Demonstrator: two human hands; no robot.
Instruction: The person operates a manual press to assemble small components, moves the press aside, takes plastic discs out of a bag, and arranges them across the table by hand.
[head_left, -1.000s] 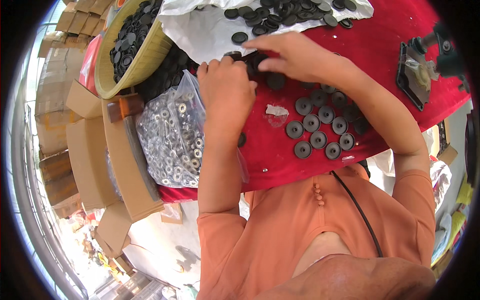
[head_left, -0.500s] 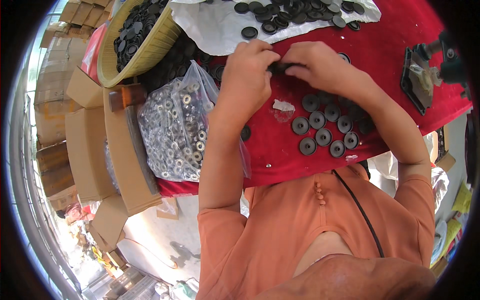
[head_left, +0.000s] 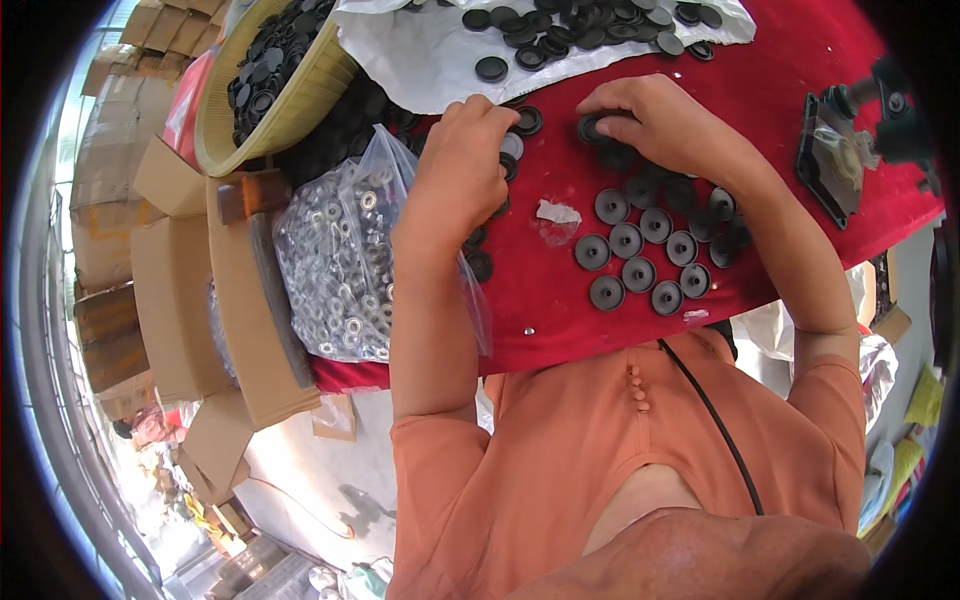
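My right hand [head_left: 655, 125] pinches a black round cap [head_left: 590, 130] between thumb and fingers, above the red cloth. A second dark round piece shows just below it. My left hand [head_left: 465, 165] reaches down with curled fingers among several black discs [head_left: 527, 121] beside the clear bag; what its fingertips hold is hidden. In front of my right forearm lies a group of dark grey round caps [head_left: 626, 240], open side up, each with a small hub in the middle.
A clear plastic bag of metal ring bearings [head_left: 340, 260] leans by an open cardboard box [head_left: 250, 330]. Behind stands a yellow basket [head_left: 220, 135] of black discs. A white sheet [head_left: 400, 70] carries more discs. A dark green metal tool [head_left: 900, 120] stands at the right.
My hands were together over a dark piece and have moved apart. The left went left and down to the discs by the bag; the right kept a cap.
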